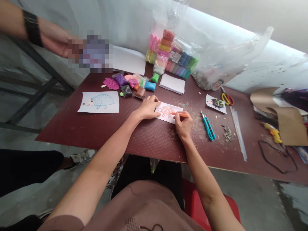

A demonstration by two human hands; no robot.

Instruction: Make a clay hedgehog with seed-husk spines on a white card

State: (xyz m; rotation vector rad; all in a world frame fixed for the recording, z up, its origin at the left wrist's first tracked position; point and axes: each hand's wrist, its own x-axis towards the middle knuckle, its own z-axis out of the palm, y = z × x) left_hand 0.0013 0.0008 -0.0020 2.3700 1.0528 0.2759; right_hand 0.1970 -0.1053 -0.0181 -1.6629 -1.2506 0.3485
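The left hand (147, 108) lies spread and holds down the paper with an orange hedgehog drawing (166, 111) on the dark red surface (96, 128). The right hand (183, 125) pinches an orange pencil (180, 114) on it; the body already has many marks.

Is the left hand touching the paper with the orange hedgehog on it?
Touching. The head view shows the left hand with its fingertips resting on the left end of the orange hedgehog paper.

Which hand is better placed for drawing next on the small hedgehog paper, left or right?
Probably the right hand: it grips the orange stick, whose tip reaches the hedgehog paper. The left hand rests at the paper's edge, apparently holding it steady.
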